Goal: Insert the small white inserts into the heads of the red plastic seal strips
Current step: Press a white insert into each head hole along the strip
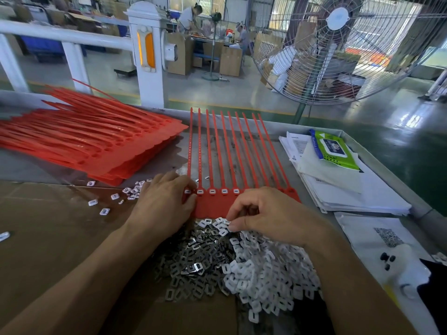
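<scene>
Cardboard-covered bench (60, 226), factory floor beyond; left hand (162, 201) flat, right hand (273, 213) pinching insert (228, 222).

Factory floor: green painted floor (399, 131), stacked cartons (229, 61), industrial fan (338, 44).

red seal strips (219, 151), white inserts (263, 272), grey metal clips (191, 267), green wipes pack (335, 151)
</scene>
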Available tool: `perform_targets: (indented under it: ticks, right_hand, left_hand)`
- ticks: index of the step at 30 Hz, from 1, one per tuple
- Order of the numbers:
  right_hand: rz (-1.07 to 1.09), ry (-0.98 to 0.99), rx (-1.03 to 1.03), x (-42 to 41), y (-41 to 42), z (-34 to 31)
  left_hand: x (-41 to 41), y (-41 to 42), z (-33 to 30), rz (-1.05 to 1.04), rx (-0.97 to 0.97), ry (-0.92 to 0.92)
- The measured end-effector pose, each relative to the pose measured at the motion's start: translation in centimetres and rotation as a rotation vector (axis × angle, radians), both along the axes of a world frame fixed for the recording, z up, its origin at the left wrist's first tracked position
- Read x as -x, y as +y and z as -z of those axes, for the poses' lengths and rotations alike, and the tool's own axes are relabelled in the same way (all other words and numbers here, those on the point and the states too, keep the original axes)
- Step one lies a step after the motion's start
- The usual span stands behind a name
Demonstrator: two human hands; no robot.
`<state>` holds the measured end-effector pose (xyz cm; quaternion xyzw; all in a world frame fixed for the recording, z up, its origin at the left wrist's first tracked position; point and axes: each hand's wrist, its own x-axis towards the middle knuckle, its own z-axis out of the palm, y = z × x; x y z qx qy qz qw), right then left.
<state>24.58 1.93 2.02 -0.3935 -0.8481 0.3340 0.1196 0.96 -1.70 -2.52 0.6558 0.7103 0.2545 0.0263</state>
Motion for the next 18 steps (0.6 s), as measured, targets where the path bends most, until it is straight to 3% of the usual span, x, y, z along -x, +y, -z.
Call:
perform_targets:
  ticks: [11, 18]
  right_hand:
    - [-0.033, -0.038, 0.043, 0.23, -0.47, -0.02]
    - [0.156, 0.169, -0.030, 0.09, 0.08, 0.85]
  left_hand:
    - [-0.02, -0.20, -0.21, 0.008, 0.004, -0.001]
    - [-0.01, -0.22, -0.28, 0.015, 0.013, -0.002]
